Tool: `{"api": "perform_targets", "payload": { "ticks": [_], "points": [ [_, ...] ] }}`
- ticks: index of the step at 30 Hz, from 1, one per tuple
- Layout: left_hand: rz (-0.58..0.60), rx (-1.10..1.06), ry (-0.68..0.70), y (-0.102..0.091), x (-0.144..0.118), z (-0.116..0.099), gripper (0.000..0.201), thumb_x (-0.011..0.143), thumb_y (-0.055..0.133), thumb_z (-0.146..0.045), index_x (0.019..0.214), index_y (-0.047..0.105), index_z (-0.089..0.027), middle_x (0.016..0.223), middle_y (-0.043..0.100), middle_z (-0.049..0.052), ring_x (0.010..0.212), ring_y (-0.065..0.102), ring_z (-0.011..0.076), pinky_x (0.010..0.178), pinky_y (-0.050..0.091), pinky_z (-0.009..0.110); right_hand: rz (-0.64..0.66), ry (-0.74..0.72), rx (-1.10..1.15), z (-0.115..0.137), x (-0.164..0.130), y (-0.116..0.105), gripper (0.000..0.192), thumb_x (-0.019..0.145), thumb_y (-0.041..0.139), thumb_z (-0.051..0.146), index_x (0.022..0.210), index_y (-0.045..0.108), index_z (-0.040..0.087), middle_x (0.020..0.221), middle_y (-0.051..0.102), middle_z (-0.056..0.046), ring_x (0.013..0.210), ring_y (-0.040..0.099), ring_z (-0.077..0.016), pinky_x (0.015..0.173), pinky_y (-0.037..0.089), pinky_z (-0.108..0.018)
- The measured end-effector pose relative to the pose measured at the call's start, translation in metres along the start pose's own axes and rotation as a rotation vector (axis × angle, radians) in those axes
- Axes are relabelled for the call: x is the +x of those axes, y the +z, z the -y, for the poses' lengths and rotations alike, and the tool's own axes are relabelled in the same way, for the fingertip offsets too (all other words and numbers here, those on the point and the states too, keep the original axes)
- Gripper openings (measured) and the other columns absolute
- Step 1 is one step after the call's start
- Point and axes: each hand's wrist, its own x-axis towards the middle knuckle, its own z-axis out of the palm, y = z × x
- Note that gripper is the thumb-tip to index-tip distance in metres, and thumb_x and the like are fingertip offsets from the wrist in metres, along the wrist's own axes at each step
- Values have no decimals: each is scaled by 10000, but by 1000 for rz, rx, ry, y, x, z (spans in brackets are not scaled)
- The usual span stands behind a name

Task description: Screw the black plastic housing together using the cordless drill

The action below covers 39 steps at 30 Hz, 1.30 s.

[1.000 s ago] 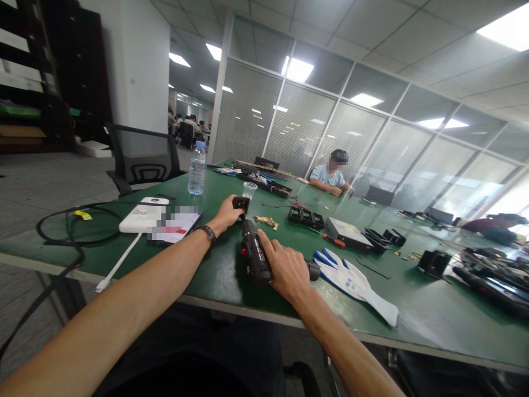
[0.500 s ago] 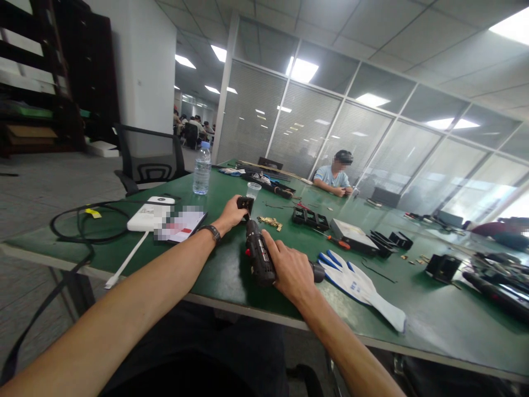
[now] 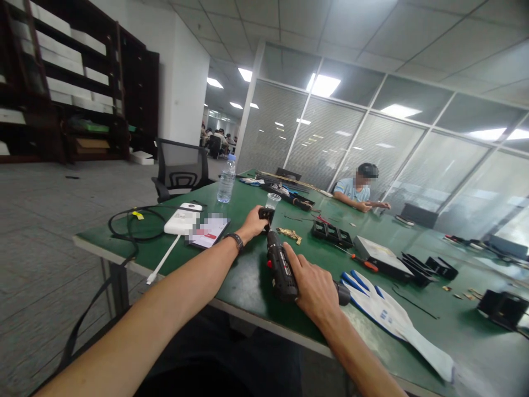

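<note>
My right hand (image 3: pixel 316 284) is wrapped round the handle of a black cordless drill (image 3: pixel 281 270), whose nose points away from me. Pinched in my left hand (image 3: pixel 254 223) is a small black part (image 3: pixel 266 214), its exact kind unclear. The drill's tip is close against this part; whether it touches I cannot tell. Just behind the part stands a clear plastic cup (image 3: pixel 273 200). Small brass-coloured pieces (image 3: pixel 290 235) lie in a heap to the right of the drill's tip. A white and blue work glove (image 3: pixel 386 314) lies flat to the right of my right hand.
On the left of the green table (image 3: pixel 231 275) are a water bottle (image 3: pixel 226 181), a white power bank (image 3: pixel 182 219), a phone (image 3: pixel 210 231) and a black cable (image 3: pixel 113 234). Black trays (image 3: pixel 330 234), a screwdriver (image 3: pixel 363 263) and a flat box (image 3: pixel 382 258) lie right. Another person (image 3: pixel 355 187) sits across.
The view has turned left, so everything appears farther right. Both hands keep their hold on the drill and the black part. The person across has moved their hands slightly apart.
</note>
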Motion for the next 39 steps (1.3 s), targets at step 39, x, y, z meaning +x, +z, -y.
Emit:
{"api": "perform_targets", "payload": {
  "ticks": [39],
  "points": [
    [1,25,-33,-1,-1,-5,323,581,605,-87,893,564,-158,817,612,17,781,565,163,765,461,300,-1,3,-9,0,1,-3,980,788,622,303,1509,-40,271,1103,585,-73,889,612,-239,700,387,-308]
  ]
}}
